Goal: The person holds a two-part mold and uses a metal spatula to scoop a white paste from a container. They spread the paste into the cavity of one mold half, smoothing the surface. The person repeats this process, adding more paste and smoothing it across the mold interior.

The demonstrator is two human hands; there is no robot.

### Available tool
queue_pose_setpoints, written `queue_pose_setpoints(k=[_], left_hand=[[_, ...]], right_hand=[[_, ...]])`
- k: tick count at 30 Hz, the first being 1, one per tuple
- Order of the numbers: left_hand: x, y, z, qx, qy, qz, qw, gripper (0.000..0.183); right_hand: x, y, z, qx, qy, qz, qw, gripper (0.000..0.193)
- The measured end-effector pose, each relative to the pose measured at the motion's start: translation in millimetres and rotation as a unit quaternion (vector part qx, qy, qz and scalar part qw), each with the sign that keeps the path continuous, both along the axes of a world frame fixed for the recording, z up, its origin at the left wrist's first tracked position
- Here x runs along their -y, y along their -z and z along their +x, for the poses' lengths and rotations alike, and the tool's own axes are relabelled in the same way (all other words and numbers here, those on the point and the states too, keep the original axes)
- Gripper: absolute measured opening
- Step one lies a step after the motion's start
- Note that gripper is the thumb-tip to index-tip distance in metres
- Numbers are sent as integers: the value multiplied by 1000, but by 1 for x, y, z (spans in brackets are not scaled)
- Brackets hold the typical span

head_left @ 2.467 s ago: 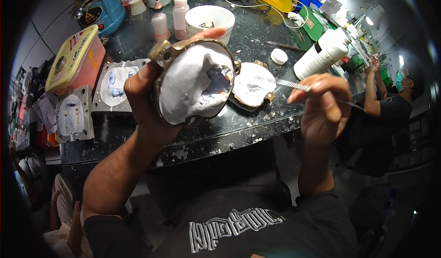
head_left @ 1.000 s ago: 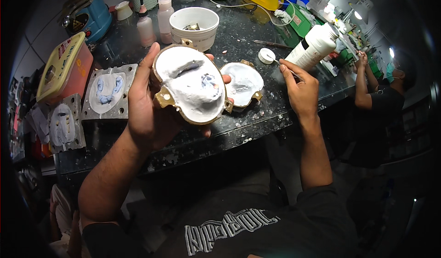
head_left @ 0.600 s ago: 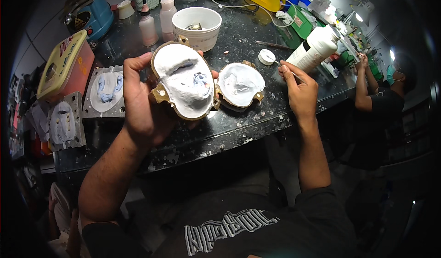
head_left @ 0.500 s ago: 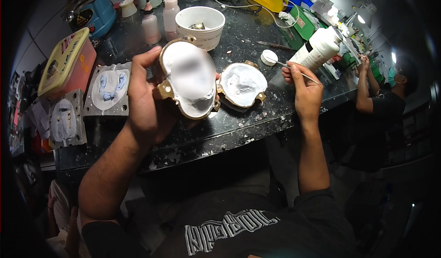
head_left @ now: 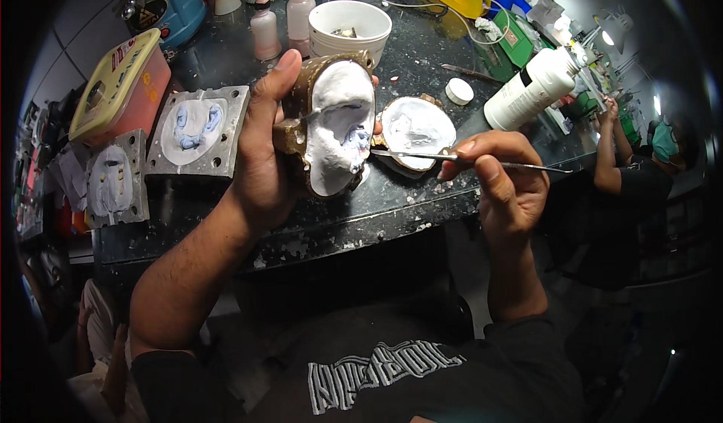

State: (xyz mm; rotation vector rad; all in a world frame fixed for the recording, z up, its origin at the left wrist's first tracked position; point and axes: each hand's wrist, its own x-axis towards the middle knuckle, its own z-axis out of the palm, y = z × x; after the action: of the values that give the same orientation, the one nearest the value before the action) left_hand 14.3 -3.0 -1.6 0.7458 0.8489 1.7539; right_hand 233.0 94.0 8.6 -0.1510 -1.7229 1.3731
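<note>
One slim tool point(head_left: 413, 155), long axis crosswise, points left, pinched in the right grip point(head_left: 510, 190); left grip point(head_left: 261, 156) clasps mold point(head_left: 337, 126).

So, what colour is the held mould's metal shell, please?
The metal shell is brassy brown, clearest in the head view.

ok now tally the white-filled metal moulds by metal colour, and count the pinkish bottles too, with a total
Brass-coloured moulds: 2 (one in the left hand, one on the bench)
Grey moulds: 2
Pinkish bottles: 2
Total: 6
</note>
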Motion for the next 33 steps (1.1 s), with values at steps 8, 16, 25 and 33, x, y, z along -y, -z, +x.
queue_pose_setpoints(k=[8, 16, 25, 33], left_hand=[[3, -4, 3, -1, 7, 1, 1000, 86], [2, -5, 4, -18, -3, 4, 1000, 85], [4, -7, 4, 11, 12, -1, 1000, 83], [5, -2, -1, 74, 39, 49, 995, 66]], right_hand=[[-1, -3, -7, 32, -14, 33, 999, 14], [-2, -4, -6, 49, 5, 63, 997, 13], [-1, -3, -6, 41, 9, 75, 996, 13], [-1, -2, -7, 38, 8, 69, 997, 13]])
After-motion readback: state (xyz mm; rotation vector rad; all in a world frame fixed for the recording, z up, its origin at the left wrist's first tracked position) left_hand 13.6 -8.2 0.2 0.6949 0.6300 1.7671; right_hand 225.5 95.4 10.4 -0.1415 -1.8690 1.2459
